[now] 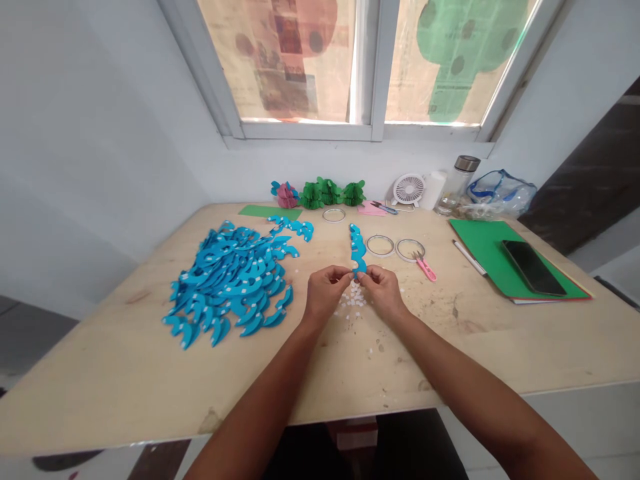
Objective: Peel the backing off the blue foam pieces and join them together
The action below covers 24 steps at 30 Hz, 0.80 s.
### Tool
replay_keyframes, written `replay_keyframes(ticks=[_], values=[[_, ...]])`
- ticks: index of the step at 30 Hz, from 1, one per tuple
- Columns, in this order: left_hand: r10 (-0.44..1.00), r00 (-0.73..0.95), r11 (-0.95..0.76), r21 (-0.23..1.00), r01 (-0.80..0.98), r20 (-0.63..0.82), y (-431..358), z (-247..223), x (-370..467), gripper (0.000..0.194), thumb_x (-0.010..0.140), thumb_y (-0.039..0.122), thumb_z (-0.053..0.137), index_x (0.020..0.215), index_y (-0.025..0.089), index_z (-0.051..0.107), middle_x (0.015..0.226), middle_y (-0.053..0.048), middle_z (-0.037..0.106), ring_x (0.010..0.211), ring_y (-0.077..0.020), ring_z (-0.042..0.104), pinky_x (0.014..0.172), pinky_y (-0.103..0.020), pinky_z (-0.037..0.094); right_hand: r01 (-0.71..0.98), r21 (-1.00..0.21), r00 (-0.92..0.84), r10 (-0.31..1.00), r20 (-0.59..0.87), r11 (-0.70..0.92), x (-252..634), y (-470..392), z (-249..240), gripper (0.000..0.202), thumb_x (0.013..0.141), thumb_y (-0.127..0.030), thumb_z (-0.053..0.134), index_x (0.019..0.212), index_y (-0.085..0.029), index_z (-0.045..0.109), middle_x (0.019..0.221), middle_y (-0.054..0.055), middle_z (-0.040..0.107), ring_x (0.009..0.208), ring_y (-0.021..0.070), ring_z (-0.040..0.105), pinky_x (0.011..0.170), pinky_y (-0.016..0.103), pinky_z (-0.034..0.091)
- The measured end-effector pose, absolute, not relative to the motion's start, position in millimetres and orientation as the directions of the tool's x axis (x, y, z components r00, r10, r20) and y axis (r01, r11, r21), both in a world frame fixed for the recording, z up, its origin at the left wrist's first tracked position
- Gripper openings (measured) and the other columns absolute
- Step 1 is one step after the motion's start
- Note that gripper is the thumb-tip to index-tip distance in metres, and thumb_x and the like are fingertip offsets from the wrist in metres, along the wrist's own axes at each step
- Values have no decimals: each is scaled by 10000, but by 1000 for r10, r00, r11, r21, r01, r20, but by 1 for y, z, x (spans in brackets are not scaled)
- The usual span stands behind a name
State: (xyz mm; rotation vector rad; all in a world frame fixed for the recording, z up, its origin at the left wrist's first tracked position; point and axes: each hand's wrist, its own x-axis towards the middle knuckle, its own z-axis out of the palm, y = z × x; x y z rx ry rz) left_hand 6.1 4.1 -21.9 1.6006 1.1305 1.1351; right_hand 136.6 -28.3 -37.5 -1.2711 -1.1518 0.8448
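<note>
A blue scalloped paper piece (357,245) with small white squares on it points away from me at the middle of the table. My left hand (327,290) pinches its near end from the left, and my right hand (383,288) pinches the same end from the right. The fingertips of both hands almost meet there. Small white paper bits (354,300) lie scattered just below and between my hands. To the left is a large heap of similar blue pieces (235,280), many with white squares on them.
Tape rolls (380,245) and pink-handled snips (425,267) lie right of my hands. Farther right are a white pen (470,257), green sheets (480,253) and a phone (533,267). Paper ornaments (327,192), a small fan (409,191) and a bottle (457,183) stand along the wall.
</note>
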Motion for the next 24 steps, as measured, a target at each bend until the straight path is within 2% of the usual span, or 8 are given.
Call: replay_keyframes(ticks=[9, 17, 24], values=[[980, 197, -44, 998, 51, 33, 4, -19, 5, 155, 597, 280, 673, 658, 138, 687, 682, -40, 701, 637, -158, 621, 633, -263, 474, 158, -978, 253, 952, 174, 137, 135, -30, -34, 313, 698, -454, 591, 631, -149, 601, 533, -15, 493, 502, 103, 410, 472, 226, 307], [984, 178, -22, 999, 35, 16, 1, -15, 7, 144, 595, 279, 661, 627, 140, 682, 643, -32, 689, 612, -152, 608, 603, -259, 471, 159, -978, 251, 952, 174, 137, 135, -30, -34, 316, 689, -463, 592, 627, -153, 602, 530, -17, 494, 503, 105, 412, 473, 227, 314], [981, 191, 22, 1000, 11, -24, 4, -18, 6, 186, 601, 290, 653, 692, 133, 695, 658, -39, 682, 616, -136, 587, 578, -241, 454, 134, -980, 245, 953, 180, 150, 134, -31, -33, 305, 695, -454, 595, 657, -152, 619, 575, 1, 548, 531, 119, 457, 497, 234, 338]])
